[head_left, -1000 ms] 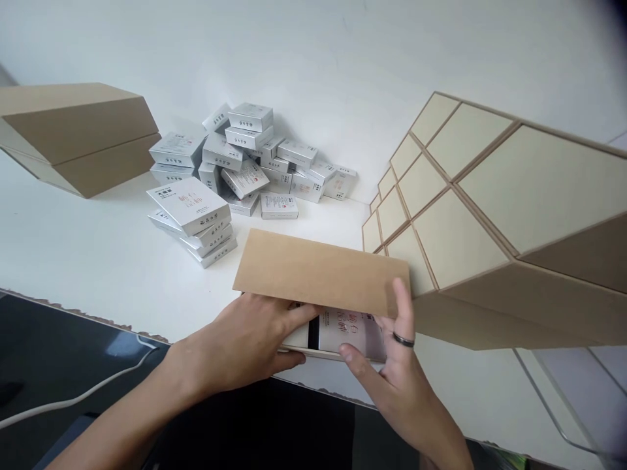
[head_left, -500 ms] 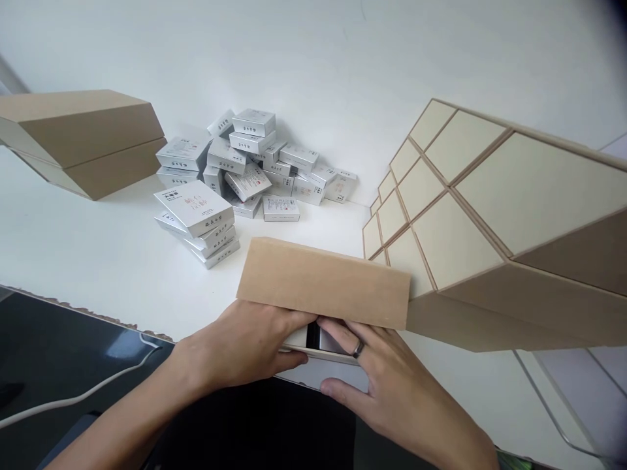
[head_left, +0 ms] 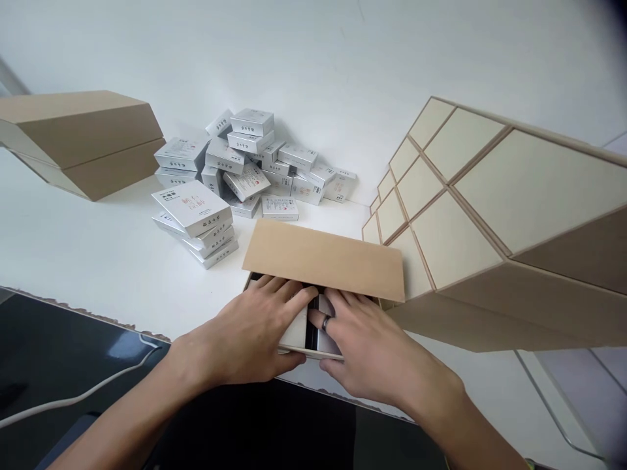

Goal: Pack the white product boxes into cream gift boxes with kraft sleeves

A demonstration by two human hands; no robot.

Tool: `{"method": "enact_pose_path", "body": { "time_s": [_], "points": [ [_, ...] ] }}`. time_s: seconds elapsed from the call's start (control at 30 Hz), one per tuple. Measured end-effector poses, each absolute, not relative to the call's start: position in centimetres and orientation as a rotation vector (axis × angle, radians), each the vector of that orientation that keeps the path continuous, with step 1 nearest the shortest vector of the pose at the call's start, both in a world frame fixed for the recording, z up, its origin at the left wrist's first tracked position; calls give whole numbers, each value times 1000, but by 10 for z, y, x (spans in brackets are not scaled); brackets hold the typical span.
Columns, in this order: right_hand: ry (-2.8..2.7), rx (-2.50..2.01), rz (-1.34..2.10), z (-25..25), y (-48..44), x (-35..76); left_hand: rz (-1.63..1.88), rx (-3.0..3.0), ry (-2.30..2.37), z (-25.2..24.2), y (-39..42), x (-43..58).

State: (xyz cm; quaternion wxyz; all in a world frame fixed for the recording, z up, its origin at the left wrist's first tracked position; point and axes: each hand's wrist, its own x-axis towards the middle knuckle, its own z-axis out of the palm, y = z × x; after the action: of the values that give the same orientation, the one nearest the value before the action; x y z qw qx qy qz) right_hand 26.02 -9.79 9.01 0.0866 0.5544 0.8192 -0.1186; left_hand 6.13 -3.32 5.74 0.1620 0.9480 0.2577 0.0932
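Observation:
A brown cardboard box [head_left: 323, 258] with its lid raised sits at the table's front edge. Inside are a pale white box [head_left: 296, 331] on the left and a silvery-white box [head_left: 327, 339] on the right, parted by a dark gap. My left hand [head_left: 249, 326] reaches over the left half, fingers inside, thumb against the front wall. From the right, my right hand [head_left: 365, 333], a ring on one finger, lies over the silvery-white box. One of its fingers dips into the gap, and its thumb is at the front wall. The lid shades the box's back, and my hands cover much of the contents.
Behind stand a neat stack of small silver-white boxes [head_left: 193, 209] and a loose pile of similar boxes [head_left: 279, 176]. Stacked brown cartons [head_left: 98, 143] stand at left; a tall stack of pale-topped cartons [head_left: 470, 202] borders the right. A white cable [head_left: 83, 395] hangs below the table edge.
The lid has tipped farther back, exposing more of the inside. Both hands have moved deeper into the box; my right hand has shifted left and its thumb has come up to the front wall.

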Motion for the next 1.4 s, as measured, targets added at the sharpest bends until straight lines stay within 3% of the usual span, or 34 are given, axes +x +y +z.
{"method": "enact_pose_path", "body": {
  "time_s": [0.17,0.7,1.1,1.4],
  "points": [
    [2388,1568,-488,97,-89,257,198,2705,771,56,-34,60],
    [2548,1312,-441,98,-85,255,230,2688,757,57,-35,60],
    [2397,1488,-496,102,-82,247,251,2643,754,60,-35,63],
    [2580,1389,-436,97,-82,251,231,2656,748,63,-35,62]
  ]
}}
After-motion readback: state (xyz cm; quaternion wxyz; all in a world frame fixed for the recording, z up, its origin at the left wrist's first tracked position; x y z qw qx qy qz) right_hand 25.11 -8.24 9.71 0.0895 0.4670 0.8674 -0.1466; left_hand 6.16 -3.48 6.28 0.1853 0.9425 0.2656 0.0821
